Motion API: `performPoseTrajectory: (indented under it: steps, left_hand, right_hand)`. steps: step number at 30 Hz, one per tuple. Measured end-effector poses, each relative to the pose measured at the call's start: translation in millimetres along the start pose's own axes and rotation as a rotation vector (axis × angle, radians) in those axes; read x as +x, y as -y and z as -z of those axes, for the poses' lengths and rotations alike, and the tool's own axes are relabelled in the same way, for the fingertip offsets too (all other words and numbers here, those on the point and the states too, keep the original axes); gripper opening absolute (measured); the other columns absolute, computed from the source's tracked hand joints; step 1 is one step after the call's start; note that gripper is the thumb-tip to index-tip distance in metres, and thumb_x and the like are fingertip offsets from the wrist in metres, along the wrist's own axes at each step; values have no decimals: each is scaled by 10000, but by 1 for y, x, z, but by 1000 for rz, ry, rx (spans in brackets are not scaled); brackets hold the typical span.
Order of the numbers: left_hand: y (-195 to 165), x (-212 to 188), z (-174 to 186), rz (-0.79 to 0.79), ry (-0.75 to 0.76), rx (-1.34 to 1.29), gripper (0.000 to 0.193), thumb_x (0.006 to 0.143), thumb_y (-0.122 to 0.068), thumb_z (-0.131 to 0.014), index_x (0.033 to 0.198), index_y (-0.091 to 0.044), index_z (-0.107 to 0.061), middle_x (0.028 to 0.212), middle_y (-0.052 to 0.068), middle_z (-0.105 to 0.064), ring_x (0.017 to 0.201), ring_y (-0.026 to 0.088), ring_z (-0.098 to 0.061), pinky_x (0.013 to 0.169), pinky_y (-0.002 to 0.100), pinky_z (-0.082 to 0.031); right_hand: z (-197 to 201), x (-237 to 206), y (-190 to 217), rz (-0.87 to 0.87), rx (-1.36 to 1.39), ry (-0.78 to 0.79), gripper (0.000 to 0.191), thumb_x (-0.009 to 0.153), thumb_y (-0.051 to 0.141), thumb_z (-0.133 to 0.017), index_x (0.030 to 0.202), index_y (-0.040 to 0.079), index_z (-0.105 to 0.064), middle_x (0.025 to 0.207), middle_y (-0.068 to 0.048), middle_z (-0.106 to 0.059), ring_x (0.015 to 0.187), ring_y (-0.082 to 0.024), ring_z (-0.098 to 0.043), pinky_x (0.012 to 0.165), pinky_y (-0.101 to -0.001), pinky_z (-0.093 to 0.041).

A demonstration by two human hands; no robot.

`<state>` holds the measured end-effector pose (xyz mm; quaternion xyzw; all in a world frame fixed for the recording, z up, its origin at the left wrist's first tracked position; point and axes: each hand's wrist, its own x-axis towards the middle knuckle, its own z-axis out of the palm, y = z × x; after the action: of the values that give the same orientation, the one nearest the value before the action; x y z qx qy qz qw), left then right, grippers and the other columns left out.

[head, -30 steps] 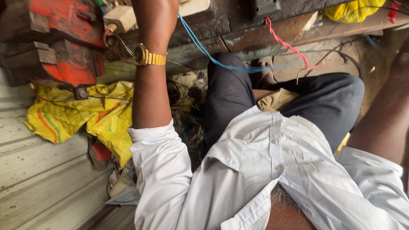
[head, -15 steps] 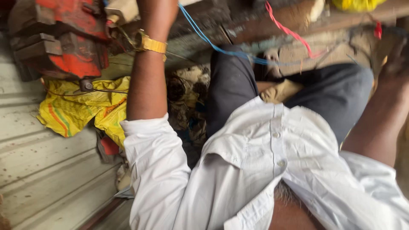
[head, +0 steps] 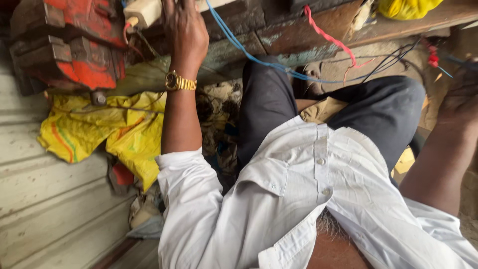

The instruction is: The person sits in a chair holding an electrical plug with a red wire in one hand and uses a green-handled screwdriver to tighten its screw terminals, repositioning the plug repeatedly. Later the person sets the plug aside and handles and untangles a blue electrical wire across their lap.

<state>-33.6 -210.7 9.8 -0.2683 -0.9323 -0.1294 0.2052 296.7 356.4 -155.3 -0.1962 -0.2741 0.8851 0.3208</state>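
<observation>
left hand [head: 185, 31] is up on the front edge of the dark, worn workbench [head: 279, 30], back of the hand toward us, gold wristwatch [head: 180, 82] on the wrist. its fingers lie against a cream-coloured block [head: 144, 11] on the bench edge, thumb beside it; we can't tell whether they actually grip it, since the fingertips run out of the top of the frame. right hand [head: 462, 97] is at the far right edge, blurred, resting low by the bench; whether it is spread or closed we can't tell, nothing visibly in it. a red bench vise [head: 74, 45] sits just left of the block. a blue wire [head: 259, 57] runs from near the left hand down across the bench front, a red wire [head: 328, 37] further right. crumpled yellow plastic bag [head: 94, 134] lies below the vise. white shirt sleeves rolled up, dark trousers on the knees.
</observation>
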Motion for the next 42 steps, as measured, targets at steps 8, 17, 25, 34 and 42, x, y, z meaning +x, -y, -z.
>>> performPoseTrajectory:
  steps: [8, 17, 25, 34, 42]
  left_hand:
    - [-3, -9, 15, 67, -19, -106, 463, 1133, -135, -535, 1553, 32, -436, 1558, 286, -489, 1480, 445, -438, 1297, 548, -310]
    - [-187, -49, 87, -343, 35, -594, 331, 1073, -231, -672, 1314, -9, -619, 1294, 144, -644, 1261, 335, -602, 1127, 470, -469]
    - [-322, -16, 17, -394, 679, -1319, 889, 950, -283, -808, 1546, 97, -269, 1388, 230, -608, 1304, 300, -612, 1108, 412, -503]
    - [-318, -1, -9, -21, 764, -1497, 629, 959, -238, -768, 1453, 13, -470, 963, 22, -653, 782, 85, -652, 706, 251, -562]
    - [-317, -16, -30, -8, 671, -1559, 365, 1097, -241, -577, 1415, -61, -573, 794, -22, -648, 708, 27, -561, 643, 221, -496]
  right_hand:
    - [-79, -72, -4, 199, -329, -182, 196, 1065, 210, -677, 1143, 49, -597, 1077, -158, -750, 997, -256, -730, 961, -405, -608]
    - [-124, -124, -26, 231, -747, 209, 201, 1156, 225, -510, 1159, 29, -555, 1066, -110, -704, 1043, -242, -711, 976, -386, -578]
    - [-147, -150, -72, 321, -1442, 927, 332, 763, 46, -682, 1090, -10, -655, 1063, -220, -690, 993, -387, -655, 844, -462, -516]
    - [-138, -147, -87, 203, -1817, 1147, 159, 853, 176, -698, 937, 60, -631, 984, -157, -694, 1019, -357, -668, 940, -468, -518]
    - [-118, -128, -103, 19, -1860, 1159, 330, 834, 154, -667, 1161, 112, -677, 1047, -104, -731, 1035, -312, -672, 930, -436, -532]
